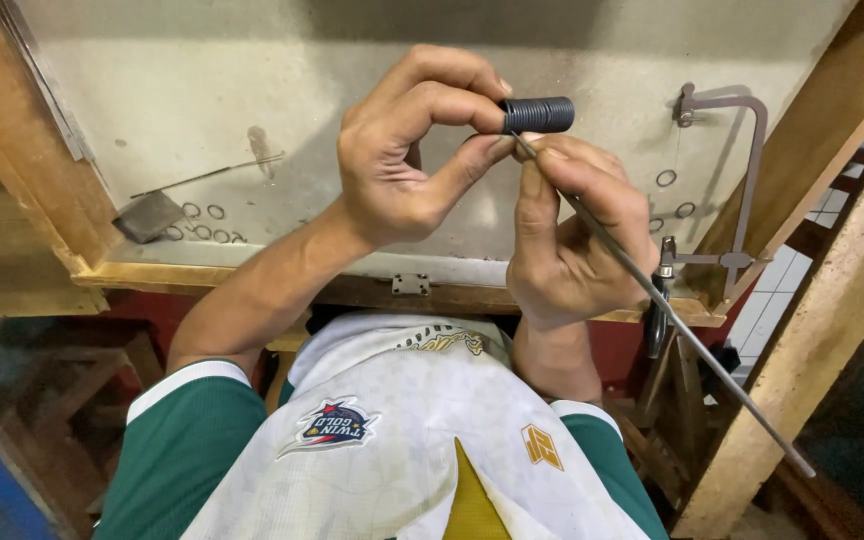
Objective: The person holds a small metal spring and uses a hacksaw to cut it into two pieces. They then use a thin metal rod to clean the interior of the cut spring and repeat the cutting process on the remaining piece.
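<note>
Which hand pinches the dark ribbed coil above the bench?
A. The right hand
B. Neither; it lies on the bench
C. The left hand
C. The left hand pinches the dark coil between thumb and forefinger, while the right hand holds a thin metal rod to its end.

We see even, soft daylight on pale bench [202, 90]; no glare. Dark shadow band along top edge above left hand [407, 150]. Faint shadows under hands, beside saw [727, 180] right of right hand [572, 240]. Hands sharp. Lower left corner below left hand dim, blurred. Wide-lens bending at edges; beams slant.
</note>
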